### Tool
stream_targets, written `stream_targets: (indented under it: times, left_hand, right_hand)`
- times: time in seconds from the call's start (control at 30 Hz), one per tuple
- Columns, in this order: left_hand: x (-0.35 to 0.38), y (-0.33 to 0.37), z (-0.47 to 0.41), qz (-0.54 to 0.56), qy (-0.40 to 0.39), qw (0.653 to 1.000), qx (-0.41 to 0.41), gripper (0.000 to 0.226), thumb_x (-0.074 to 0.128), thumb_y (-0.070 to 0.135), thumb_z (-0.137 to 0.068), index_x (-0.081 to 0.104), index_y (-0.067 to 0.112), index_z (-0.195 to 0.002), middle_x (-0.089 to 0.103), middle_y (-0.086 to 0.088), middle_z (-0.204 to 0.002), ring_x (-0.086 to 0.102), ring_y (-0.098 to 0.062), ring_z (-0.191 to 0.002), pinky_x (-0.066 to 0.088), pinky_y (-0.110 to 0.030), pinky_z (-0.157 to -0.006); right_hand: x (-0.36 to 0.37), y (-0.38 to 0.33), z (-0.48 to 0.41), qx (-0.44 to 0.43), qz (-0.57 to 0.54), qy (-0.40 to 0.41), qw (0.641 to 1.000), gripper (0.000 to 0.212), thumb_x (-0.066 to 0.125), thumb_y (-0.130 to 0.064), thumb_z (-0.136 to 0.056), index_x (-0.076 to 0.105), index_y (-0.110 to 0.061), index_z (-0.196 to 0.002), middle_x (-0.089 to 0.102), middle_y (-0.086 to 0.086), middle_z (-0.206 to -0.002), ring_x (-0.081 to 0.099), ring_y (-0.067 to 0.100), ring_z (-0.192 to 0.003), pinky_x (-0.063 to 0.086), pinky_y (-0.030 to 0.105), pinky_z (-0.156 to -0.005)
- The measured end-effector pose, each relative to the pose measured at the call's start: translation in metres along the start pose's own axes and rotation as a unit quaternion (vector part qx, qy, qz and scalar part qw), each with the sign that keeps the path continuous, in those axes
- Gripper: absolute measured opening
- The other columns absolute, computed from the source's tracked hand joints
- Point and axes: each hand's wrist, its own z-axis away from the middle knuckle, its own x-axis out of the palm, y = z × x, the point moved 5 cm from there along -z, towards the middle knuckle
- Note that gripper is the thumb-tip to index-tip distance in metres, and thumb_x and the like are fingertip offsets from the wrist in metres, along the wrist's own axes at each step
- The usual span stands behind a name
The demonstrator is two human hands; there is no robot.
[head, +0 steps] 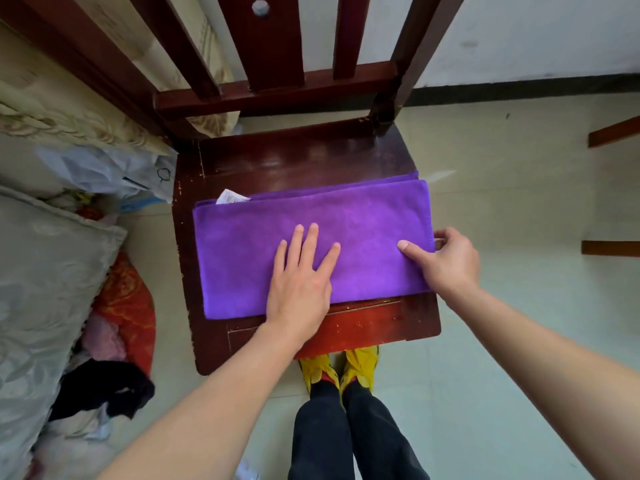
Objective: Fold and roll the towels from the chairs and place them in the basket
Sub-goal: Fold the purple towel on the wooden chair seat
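A purple towel (242,237) lies folded into a long band across the seat of a dark red wooden chair (304,161). A white care label (231,196) sticks out at its far left edge. My left hand (300,275) presses flat on the middle of the towel, fingers spread. My right hand (446,259) pinches the towel's right end, thumb on top and fingers curled under the edge. No basket is in view.
A heap of bedding, a grey pillow (45,271) and plastic bags fills the floor on the left. The chair back rises at the top. Pale floor tiles (519,202) lie to the right, with wooden furniture legs (613,133) at the far right. My feet stand under the seat's front edge.
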Motion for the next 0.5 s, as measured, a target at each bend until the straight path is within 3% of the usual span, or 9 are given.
stream_targets:
  times: [0.1,0.23,0.33,0.4,0.5]
  left_hand:
    - [0.001,0.013,0.003,-0.009,-0.011,1.000,0.003,0.056,0.067,0.024,-0.085,0.051,0.024,-0.139,0.038,-0.017,-0.150,0.034,-0.040,-0.139,0.034,-0.051,-0.109]
    - [0.000,0.019,0.005,-0.015,-0.033,0.999,0.036,0.052,0.057,0.032,-0.092,0.046,0.024,-0.142,0.033,-0.016,-0.154,0.030,-0.037,-0.142,0.033,-0.049,-0.110]
    - [-0.005,-0.002,0.005,-0.005,-0.033,0.999,0.015,0.052,0.057,0.031,-0.091,0.048,0.019,-0.141,0.035,-0.019,-0.152,0.032,-0.037,-0.141,0.036,-0.051,-0.107]
    - [-0.012,-0.024,0.007,-0.004,-0.030,0.999,-0.028,0.053,0.060,0.029,-0.089,0.049,0.015,-0.139,0.037,-0.021,-0.150,0.035,-0.039,-0.139,0.038,-0.052,-0.105]
    - [-0.023,-0.060,0.012,0.008,-0.034,0.996,-0.086,0.055,0.060,0.026,-0.090,0.047,0.012,-0.141,0.034,-0.022,-0.151,0.035,-0.040,-0.138,0.037,-0.051,-0.104]
  right_hand:
    - [-0.008,0.007,-0.004,0.030,-0.007,-0.032,0.999,0.041,0.082,-0.050,-0.065,0.067,-0.015,-0.081,0.067,0.000,-0.075,0.062,0.024,-0.073,0.050,0.036,-0.065]
    - [-0.018,0.015,0.000,0.060,-0.069,-0.061,0.994,0.043,0.084,-0.034,-0.070,0.047,-0.017,-0.055,0.049,-0.003,-0.054,0.043,0.018,-0.052,0.032,0.030,-0.050]
    - [-0.032,0.016,0.001,0.064,-0.122,-0.063,0.988,0.036,0.081,-0.021,-0.075,0.049,-0.016,-0.059,0.051,0.000,-0.061,0.044,0.017,-0.055,0.035,0.027,-0.048]
    - [-0.047,0.014,0.003,0.088,-0.188,-0.069,0.976,0.021,0.077,-0.012,-0.077,0.057,-0.013,-0.073,0.060,0.004,-0.072,0.052,0.015,-0.058,0.042,0.020,-0.047]
    - [-0.062,-0.006,0.017,0.136,-0.306,-0.172,0.926,0.024,0.070,-0.002,-0.079,0.063,-0.007,-0.102,0.070,0.009,-0.090,0.066,0.018,-0.066,0.054,0.023,-0.058]
